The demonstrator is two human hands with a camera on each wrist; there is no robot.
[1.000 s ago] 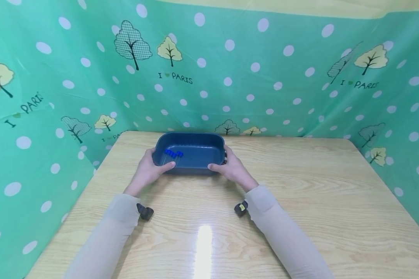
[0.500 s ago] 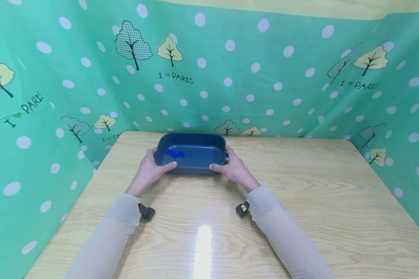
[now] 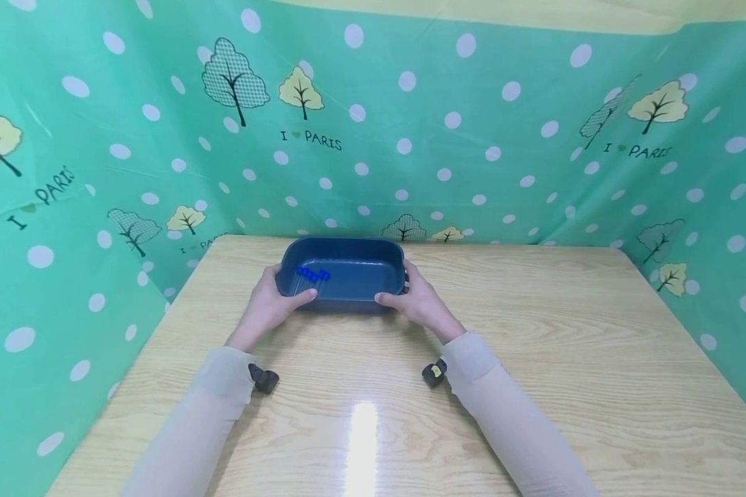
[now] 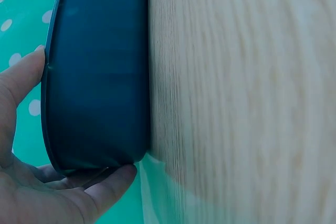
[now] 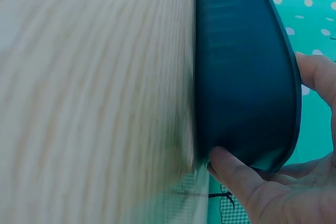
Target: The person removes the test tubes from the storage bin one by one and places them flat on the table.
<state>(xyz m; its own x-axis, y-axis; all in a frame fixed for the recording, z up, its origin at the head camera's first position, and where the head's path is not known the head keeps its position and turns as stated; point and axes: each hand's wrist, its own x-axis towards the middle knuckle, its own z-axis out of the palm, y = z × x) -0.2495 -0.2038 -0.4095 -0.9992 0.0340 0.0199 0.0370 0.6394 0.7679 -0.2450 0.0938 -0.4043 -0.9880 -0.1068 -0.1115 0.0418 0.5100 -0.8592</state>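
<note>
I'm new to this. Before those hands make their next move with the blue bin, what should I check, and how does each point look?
1. Left hand gripping the blue bin: ok, at its left end, thumb on the near rim.
2. Right hand gripping too: ok, at the opposite end.
3. Bin upright: ok, its opening faces up.
4. Small blue pieces inside: ok, they lie on its floor.
5. Pieces centred: not ok, they sit toward the left end.
6. Base fully on the table: cannot tell, its underside is hidden.
</note>
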